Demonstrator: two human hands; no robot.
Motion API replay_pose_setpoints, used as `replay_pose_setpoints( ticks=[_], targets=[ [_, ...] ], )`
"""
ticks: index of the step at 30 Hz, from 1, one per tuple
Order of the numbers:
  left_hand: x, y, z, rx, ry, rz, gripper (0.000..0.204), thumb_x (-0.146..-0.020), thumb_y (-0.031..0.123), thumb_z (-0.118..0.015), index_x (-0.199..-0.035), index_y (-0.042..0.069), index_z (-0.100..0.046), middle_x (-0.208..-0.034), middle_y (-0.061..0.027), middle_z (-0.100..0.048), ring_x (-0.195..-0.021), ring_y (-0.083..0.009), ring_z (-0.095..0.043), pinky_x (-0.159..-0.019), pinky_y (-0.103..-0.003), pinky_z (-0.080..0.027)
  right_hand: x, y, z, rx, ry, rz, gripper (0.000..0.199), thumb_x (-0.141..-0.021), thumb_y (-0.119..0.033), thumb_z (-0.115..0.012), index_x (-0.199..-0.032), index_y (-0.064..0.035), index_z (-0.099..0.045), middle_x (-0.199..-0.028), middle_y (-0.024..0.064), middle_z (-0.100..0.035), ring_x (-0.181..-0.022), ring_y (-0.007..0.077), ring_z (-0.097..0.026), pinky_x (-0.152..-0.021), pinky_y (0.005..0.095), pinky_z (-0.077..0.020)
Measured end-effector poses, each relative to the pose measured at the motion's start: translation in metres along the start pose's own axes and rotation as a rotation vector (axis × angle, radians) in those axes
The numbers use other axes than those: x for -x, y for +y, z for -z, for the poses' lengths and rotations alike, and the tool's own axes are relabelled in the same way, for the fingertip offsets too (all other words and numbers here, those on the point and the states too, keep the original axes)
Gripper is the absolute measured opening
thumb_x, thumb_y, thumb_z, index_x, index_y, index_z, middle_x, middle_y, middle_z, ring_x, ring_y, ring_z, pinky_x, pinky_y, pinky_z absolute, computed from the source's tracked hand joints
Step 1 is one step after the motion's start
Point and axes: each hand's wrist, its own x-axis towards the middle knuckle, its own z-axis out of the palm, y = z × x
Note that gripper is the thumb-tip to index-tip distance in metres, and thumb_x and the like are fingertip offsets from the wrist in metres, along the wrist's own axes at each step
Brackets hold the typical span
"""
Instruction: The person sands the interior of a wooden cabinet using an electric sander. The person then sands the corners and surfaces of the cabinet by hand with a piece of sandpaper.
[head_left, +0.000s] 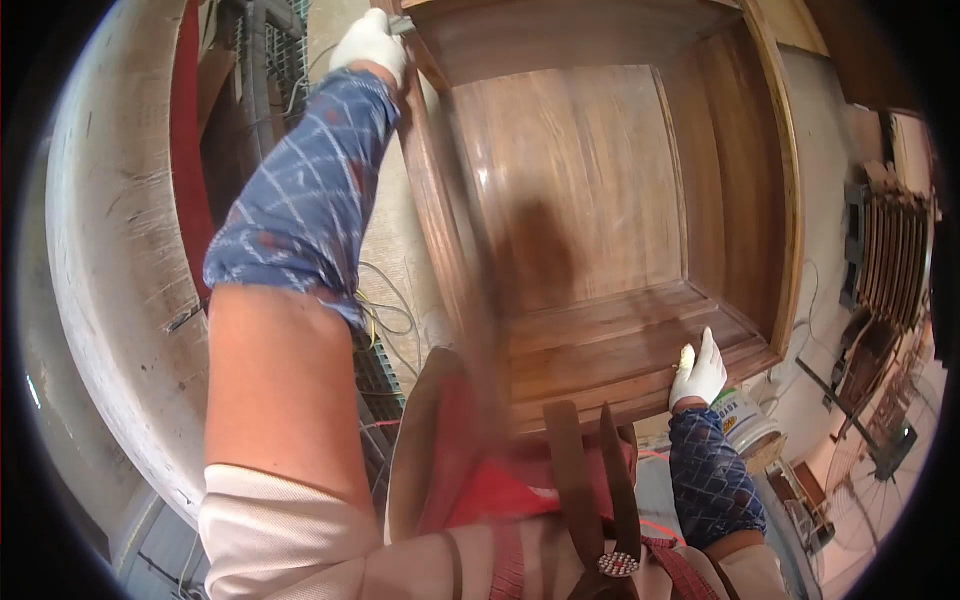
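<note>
A large brown wooden cabinet box [575,190] with a glossy inner panel fills the middle of the view, its open side facing me. My left hand [372,45], in a white glove with a blue patterned sleeve, grips the cabinet's upper left edge. My right hand [699,370], also in a white glove, rests flat on the stepped moulding along the cabinet's lower right edge, fingers together. What the left fingers hold besides the edge is hard to tell.
A curved pale concrete column [110,250] stands at the left, with loose wires [385,320] beside it. A white bucket [745,420] sits below the right hand. Dark wooden furniture parts [885,250] lie at the right. Brown straps and red cloth [580,480] hang near my body.
</note>
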Motion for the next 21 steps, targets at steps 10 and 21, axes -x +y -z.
replay_pose_setpoints(
  ticks=[10,21],
  targets=[
    [0.203,0.039,0.011,0.075,-0.094,-0.145,0.019,-0.091,0.019,-0.051,-0.096,0.007,-0.064,-0.097,-0.0173,-0.064,-0.093,-0.0356,-0.063,-0.083,-0.042,-0.050,-0.005,0.006,-0.001,-0.026,0.049,-0.059,0.047,-0.094,-0.033,-0.058,-0.132,-0.0063,-0.056,-0.119,0.0201,-0.064,-0.108,0.0358,-0.061,-0.096,0.0437,-0.0462],
    [0.522,0.126,0.099,0.258,-0.483,0.121,0.014,-0.093,0.017,-0.054,-0.100,0.006,-0.059,-0.088,-0.0141,-0.060,-0.080,-0.0329,-0.062,-0.071,-0.039,-0.051,0.017,0.024,-0.002,-0.457,0.245,0.087,0.048,-0.092,-0.022,-0.059,-0.135,-0.0019,-0.050,-0.125,0.0232,-0.059,-0.115,0.0406,-0.054,-0.099,0.0456,-0.0425]
  ],
)
